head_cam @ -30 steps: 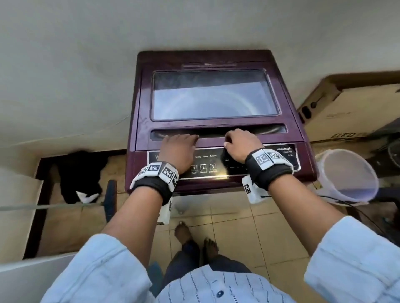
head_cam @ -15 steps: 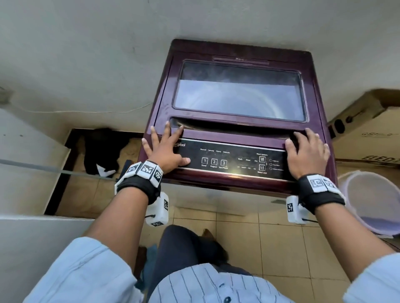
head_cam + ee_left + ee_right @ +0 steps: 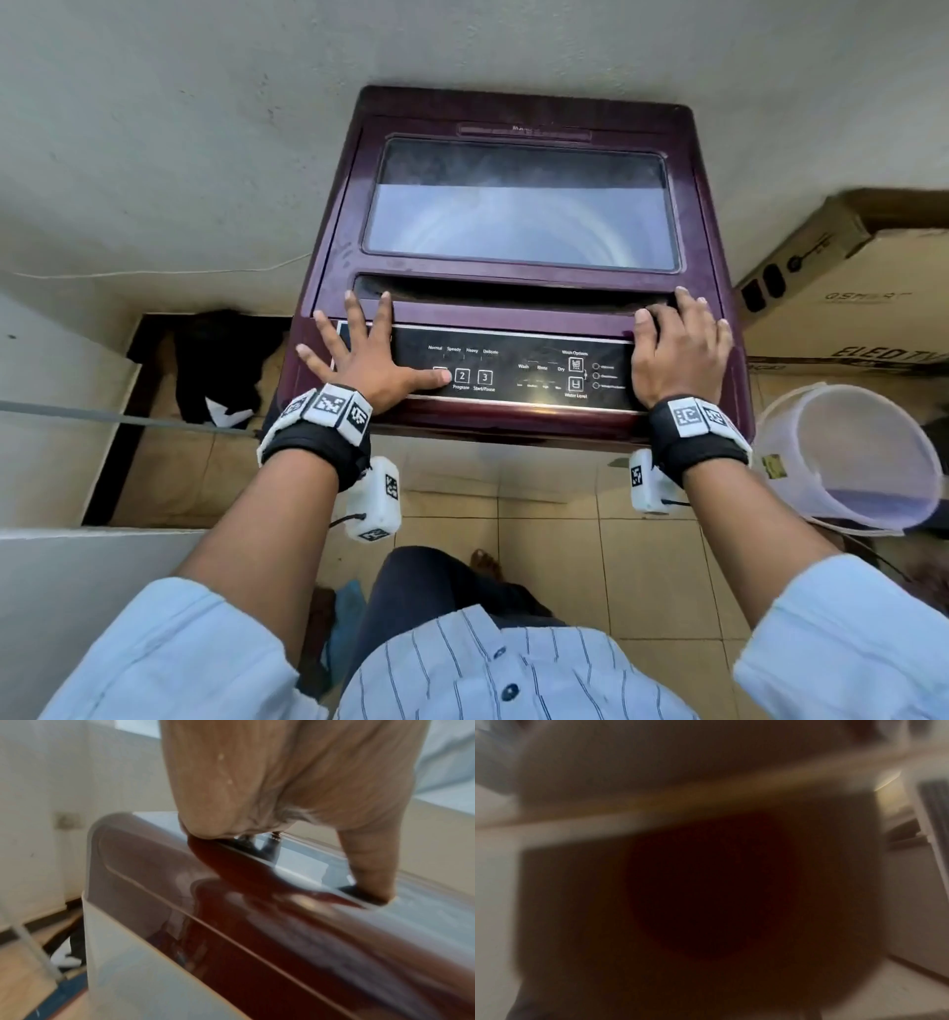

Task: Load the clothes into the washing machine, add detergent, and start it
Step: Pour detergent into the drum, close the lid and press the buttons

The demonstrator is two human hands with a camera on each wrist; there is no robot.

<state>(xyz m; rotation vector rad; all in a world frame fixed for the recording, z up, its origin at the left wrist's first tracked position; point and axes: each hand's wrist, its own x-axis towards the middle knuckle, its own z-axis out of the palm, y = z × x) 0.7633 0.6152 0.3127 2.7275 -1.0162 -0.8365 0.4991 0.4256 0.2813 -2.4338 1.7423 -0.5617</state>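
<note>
The maroon top-loading washing machine [image 3: 518, 216] stands against a pale wall on a tan tiled floor [image 3: 554, 539], its glass lid down. A cardboard box [image 3: 847, 288] and clear bucket [image 3: 847, 457] crowd its right side; dark clothes [image 3: 215, 365] lie in the left gap. Left hand [image 3: 369, 360] lies flat with fingers spread on the control panel [image 3: 524, 370], thumb by the first button; right hand [image 3: 678, 349] rests flat at the panel's right end.

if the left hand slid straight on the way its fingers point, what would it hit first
Probably the recessed handle slot of the lid: the left hand lies flat on the control panel, fingers spread toward it, tips already at its edge. Beyond lies the glass window.
</note>
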